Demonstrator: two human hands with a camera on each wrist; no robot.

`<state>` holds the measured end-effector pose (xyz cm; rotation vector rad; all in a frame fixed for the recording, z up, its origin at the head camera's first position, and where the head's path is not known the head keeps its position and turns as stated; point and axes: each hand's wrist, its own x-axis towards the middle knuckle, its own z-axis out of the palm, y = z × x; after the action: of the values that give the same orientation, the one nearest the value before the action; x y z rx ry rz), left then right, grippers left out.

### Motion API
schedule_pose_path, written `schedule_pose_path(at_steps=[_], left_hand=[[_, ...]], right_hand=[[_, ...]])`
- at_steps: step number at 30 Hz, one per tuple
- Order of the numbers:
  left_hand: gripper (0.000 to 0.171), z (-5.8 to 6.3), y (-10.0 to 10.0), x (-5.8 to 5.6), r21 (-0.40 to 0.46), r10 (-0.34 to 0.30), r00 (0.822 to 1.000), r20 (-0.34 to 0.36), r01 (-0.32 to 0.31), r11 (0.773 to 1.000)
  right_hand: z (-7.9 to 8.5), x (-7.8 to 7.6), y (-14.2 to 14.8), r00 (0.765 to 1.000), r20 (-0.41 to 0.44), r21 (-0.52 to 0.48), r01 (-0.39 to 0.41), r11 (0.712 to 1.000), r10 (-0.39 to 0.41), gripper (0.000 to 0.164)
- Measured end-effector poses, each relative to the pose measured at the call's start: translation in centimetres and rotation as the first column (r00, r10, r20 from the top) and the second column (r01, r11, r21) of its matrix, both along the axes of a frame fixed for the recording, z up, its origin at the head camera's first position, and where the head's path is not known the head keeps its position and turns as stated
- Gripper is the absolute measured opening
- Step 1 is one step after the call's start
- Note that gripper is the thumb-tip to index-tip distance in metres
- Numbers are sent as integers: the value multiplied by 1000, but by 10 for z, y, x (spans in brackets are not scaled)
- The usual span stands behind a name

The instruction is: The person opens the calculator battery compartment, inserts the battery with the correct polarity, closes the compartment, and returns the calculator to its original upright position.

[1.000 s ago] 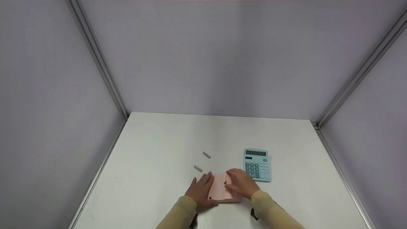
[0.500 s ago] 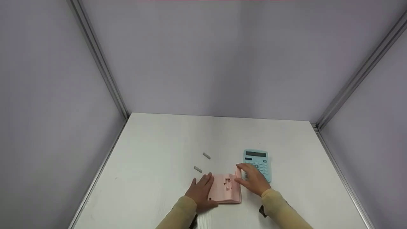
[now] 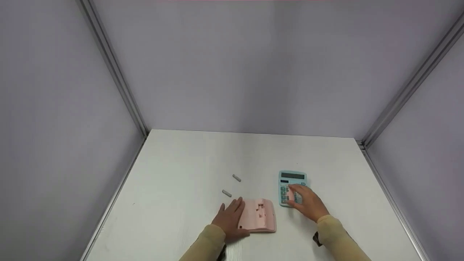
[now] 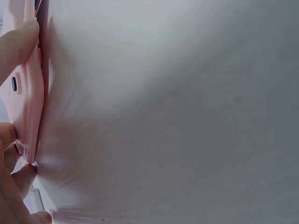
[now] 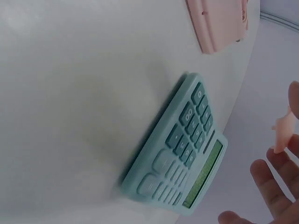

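A pink calculator (image 3: 252,214) lies face down on the white table with its battery compartment (image 3: 261,210) uncovered. My left hand (image 3: 228,220) rests on its left side, fingers straight and thumb by the near edge. My right hand (image 3: 309,203) pinches a small pink battery cover (image 5: 283,131) between thumb and fingers, held above a light blue calculator (image 3: 293,176). That one lies face up, partly hidden by the hand in the head view. Two grey batteries, a farther one (image 3: 236,178) and a nearer one (image 3: 227,193), lie beyond the left hand's fingertips.
The white table (image 3: 174,181) is bounded by grey panels (image 3: 224,72) at the back and on both sides, with metal rails (image 3: 119,79) at the corners. The blue calculator sits just right of the pink one.
My right hand has lifted the battery cover off the pink calculator and carried it right, over the blue calculator. The compartment came into view. My left hand has stayed in place.
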<state>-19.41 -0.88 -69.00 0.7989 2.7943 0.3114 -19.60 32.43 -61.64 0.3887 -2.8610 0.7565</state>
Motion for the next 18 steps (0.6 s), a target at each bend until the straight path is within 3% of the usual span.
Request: schedule_pose_path(at_steps=[10, 18], left_hand=[[110, 15, -2, 5, 32, 6, 999, 37, -7, 999], [110, 18, -4, 4, 27, 6, 999, 50, -8, 1000]], right_hand=[[-7, 10, 46, 990, 98, -23, 102, 995, -99, 63], [-19, 15, 89, 955, 190, -49, 242, 969, -229, 66]])
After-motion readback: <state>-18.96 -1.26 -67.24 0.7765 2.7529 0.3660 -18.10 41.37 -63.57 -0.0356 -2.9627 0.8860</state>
